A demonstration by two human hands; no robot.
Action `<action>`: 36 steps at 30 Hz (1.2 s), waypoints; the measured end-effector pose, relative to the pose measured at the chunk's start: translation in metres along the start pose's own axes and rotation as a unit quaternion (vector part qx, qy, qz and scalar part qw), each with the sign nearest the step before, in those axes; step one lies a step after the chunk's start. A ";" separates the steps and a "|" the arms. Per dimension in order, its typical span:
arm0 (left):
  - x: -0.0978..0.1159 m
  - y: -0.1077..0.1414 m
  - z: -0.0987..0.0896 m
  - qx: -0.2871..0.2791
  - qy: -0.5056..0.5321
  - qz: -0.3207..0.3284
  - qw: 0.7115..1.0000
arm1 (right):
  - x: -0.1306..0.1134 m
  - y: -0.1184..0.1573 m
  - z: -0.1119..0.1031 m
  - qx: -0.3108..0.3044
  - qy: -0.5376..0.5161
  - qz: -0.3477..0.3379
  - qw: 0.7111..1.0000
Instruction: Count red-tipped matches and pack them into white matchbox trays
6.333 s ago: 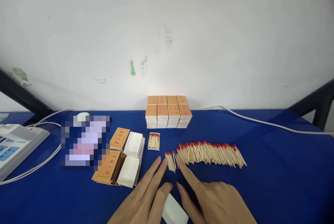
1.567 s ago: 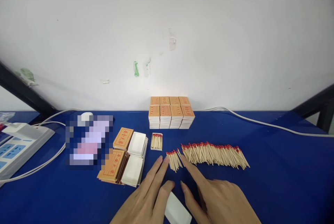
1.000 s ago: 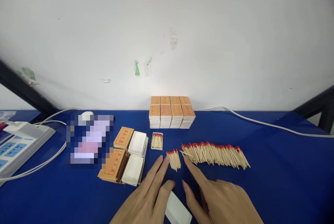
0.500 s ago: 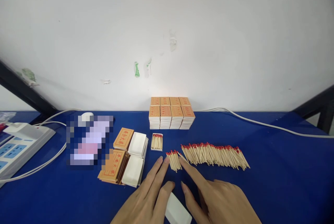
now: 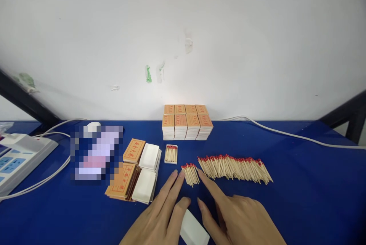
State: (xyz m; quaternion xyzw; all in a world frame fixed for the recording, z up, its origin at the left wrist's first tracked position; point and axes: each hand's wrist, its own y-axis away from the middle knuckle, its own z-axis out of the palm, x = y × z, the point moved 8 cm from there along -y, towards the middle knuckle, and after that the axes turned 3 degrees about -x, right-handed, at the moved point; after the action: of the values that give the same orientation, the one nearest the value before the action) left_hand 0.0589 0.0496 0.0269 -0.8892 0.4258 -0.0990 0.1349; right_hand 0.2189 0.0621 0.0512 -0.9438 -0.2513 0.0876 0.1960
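A small group of red-tipped matches (image 5: 190, 174) lies on the blue table between my hands. My left hand (image 5: 164, 214) has its fingers stretched out, fingertips at the group's left side. On the right side of the group is the index fingertip of my right hand (image 5: 237, 214), its thumb held apart. Between the hands, near the bottom edge, lies a white tray (image 5: 194, 229), partly hidden by my left hand. Just behind the group sits a small open box tray (image 5: 170, 154) filled with matches. A long row of loose matches (image 5: 234, 168) spreads to the right.
Stacked matchboxes (image 5: 187, 127) stand against the wall. Left of centre are orange box sleeves (image 5: 122, 180) and white trays (image 5: 144, 186). A blurred phone (image 5: 100, 153), a power strip (image 5: 17, 161) and white cables (image 5: 61, 165) lie farther left. Another cable (image 5: 283, 134) runs along the back right.
The right index fingertip has come slightly away from the small group of matches, whose right edge now looks more even. The whole view has shifted slightly.
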 end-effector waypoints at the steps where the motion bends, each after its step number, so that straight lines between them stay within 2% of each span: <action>1: 0.000 0.000 0.000 -0.003 0.008 -0.002 1.000 | 0.000 0.001 0.001 -0.002 -0.003 0.000 1.000; 11: 0.000 0.001 0.003 -0.003 0.014 -0.005 1.000 | -0.002 -0.001 0.001 -0.006 -0.018 -0.007 1.000; 17: -0.001 0.000 0.002 -0.004 -0.004 0.001 1.000 | -0.001 -0.003 -0.003 0.016 0.007 0.007 1.000; 27: -0.001 -0.005 0.002 -0.021 0.035 -0.016 0.999 | 0.001 0.002 0.003 -0.007 -0.007 0.010 1.000; 36: -0.003 -0.005 0.000 -0.012 0.010 -0.004 1.000 | 0.001 0.002 0.005 0.001 0.004 0.008 1.000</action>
State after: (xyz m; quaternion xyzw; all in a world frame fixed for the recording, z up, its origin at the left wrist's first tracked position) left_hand 0.0613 0.0550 0.0281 -0.8912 0.4250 -0.1032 0.1201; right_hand 0.2189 0.0627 0.0456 -0.9457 -0.2433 0.0860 0.1975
